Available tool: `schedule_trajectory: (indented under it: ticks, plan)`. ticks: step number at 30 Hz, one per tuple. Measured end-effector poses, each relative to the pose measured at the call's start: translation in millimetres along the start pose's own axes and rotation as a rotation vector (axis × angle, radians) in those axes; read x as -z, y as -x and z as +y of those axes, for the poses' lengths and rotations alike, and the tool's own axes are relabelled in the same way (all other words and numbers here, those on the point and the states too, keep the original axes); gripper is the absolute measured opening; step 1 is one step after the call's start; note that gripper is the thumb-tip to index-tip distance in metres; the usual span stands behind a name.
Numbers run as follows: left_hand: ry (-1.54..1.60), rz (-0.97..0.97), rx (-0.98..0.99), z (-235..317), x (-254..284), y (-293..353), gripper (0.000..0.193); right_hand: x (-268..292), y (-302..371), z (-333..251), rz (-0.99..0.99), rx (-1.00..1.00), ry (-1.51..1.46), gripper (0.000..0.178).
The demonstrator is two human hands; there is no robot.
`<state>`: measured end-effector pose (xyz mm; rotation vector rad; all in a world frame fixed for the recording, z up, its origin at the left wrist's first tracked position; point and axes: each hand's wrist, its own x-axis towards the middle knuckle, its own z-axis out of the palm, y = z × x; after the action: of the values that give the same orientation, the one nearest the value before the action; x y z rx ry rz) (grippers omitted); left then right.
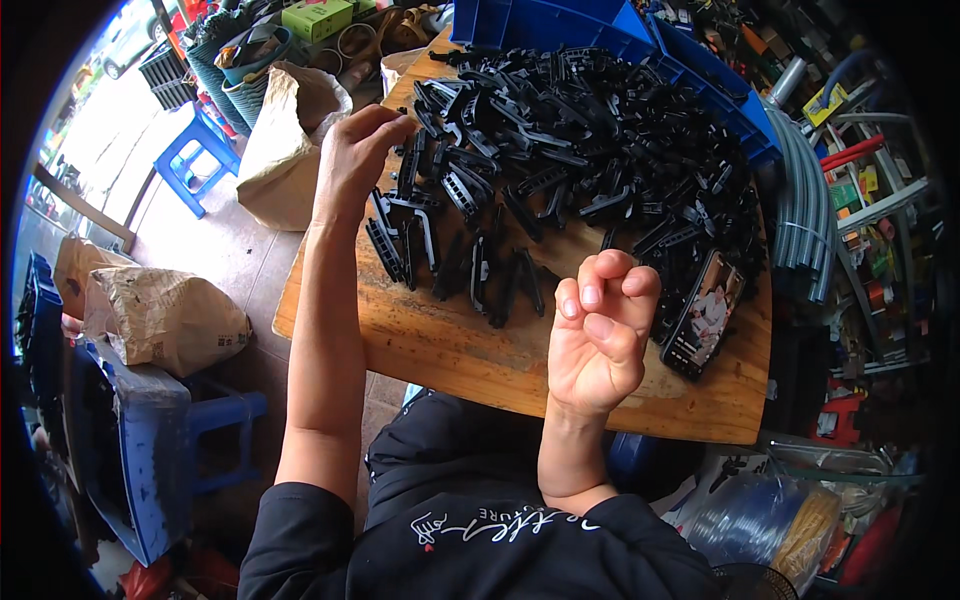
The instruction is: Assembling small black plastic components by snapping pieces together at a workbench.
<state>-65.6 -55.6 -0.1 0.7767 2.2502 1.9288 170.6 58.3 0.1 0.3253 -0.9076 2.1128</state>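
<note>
At the left edge of the wooden table (450,342), my left hand (362,150) reaches out with its fingers pinched together. What lies between those fingertips, if anything, is too small to make out. Just right of them begins a large heap of black plastic parts (600,130), long and slotted, some with curved ends. Several loose black parts lie apart at its near side. My right hand (603,335) is raised above the near part of the table, palm toward me, its fingers loosely curled and no object visible in it. Beside it rests a phone (703,315) with a lit screen.
Blue plastic crates (560,22) stand behind the heap. An open paper sack (275,170) sits left of the table, near a blue stool (196,158). Another sack (180,312) lies farther left. Coiled grey tubing (803,215) and crowded shelves are at the right.
</note>
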Motion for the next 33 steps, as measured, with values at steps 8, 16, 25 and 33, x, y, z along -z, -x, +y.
schedule_trajectory:
  ticks: [8, 16, 25, 33]
  plan:
    - [-0.035, -0.032, -0.002, -4, 2, -1, 0.027, 0, 2, 2, 0.037, 0.008, 0.043, 0.039]
    - [-0.030, -0.036, -0.008, -4, 0, -2, 0.025, 1, 1, 3, 0.034, 0.031, 0.093, 0.043]
    - [0.420, -0.261, -0.047, 58, -56, 80, 0.018, -2, 2, 0, 0.110, 0.010, 0.129, 0.035]
    - [0.529, -0.440, -0.266, 61, -72, 121, 0.020, -4, 5, -1, 0.058, 0.112, 0.298, 0.031]
